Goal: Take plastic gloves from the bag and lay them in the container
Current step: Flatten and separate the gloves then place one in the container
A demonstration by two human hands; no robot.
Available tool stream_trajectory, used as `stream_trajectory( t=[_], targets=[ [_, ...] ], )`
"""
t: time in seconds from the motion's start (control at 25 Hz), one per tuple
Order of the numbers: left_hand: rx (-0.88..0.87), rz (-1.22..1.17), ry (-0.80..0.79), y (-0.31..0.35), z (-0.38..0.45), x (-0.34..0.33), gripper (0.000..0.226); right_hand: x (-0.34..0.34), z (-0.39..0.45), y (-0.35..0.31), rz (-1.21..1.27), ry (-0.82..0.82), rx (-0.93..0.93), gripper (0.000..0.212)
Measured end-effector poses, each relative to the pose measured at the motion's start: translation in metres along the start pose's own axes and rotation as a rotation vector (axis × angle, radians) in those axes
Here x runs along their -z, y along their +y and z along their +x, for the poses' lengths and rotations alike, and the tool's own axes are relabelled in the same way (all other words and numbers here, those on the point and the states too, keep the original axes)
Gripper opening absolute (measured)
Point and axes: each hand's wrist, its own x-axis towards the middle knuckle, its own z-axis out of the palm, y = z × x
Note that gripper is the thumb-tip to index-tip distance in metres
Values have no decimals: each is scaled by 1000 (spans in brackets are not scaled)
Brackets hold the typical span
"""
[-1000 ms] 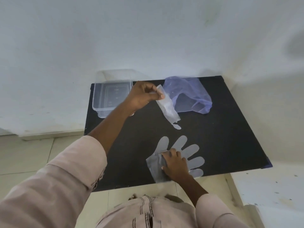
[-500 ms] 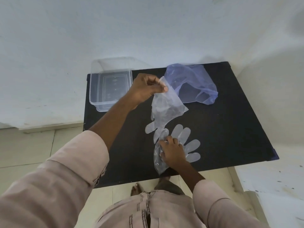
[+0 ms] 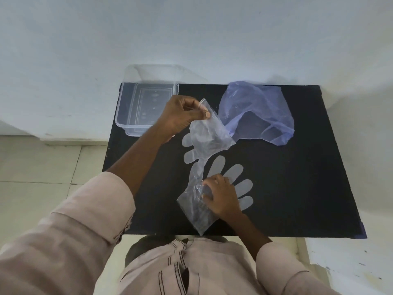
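While the black table (image 3: 297,188) carries everything, the purple bag (image 3: 261,111) lies slack at its far right and the clear container (image 3: 127,116) sits empty at the far left corner. One glove (image 3: 238,177) lies flat, pressed under the right hand (image 3: 221,199), whose fingers are spread on the cuff. Another glove (image 3: 204,137) dangles from the left hand (image 3: 180,116), pinched at its cuff edge. Thin, limp, clingy film, probably slippery; the cuff looks the safest hold.
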Motion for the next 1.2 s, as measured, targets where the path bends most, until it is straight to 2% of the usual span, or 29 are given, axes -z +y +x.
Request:
stream_trajectory(
  t=[0.12,0.2,0.32,0.4,0.48,0.56,0.68,0.8,0.88,1.04,1.2],
  targets=[
    [21,-5,33,-6,-1,-1,16,8,5,13,74,-4,11,27],
    [31,-17,33,-8,-3,-2,16,20,10,13,232,28,-35,28],
    [27,-75,44,-5,-8,3,6,59,15,-4,582,184,-133,52],
    [24,-117,67,-2,-9,6,13,90,19,-18,680,306,-122,69],
    [23,-137,83,1,-10,10,17,111,25,-32,754,434,-87,74],
    [17,-166,86,3,-10,15,14,124,30,-42,823,513,-71,56],
    [30,-174,86,4,-10,26,10,138,33,-60,963,568,-42,2],
    [42,-167,65,6,-14,43,9,158,34,-71,1007,583,-51,18],
    [0,-196,-3,10,-17,59,16,173,38,-76,1013,505,-71,10],
    [-13,-149,-241,18,-17,83,49,196,42,-88,1010,424,-8,3],
    [89,-112,-275,16,-13,93,40,208,42,-99,968,411,10,4]
  ],
)
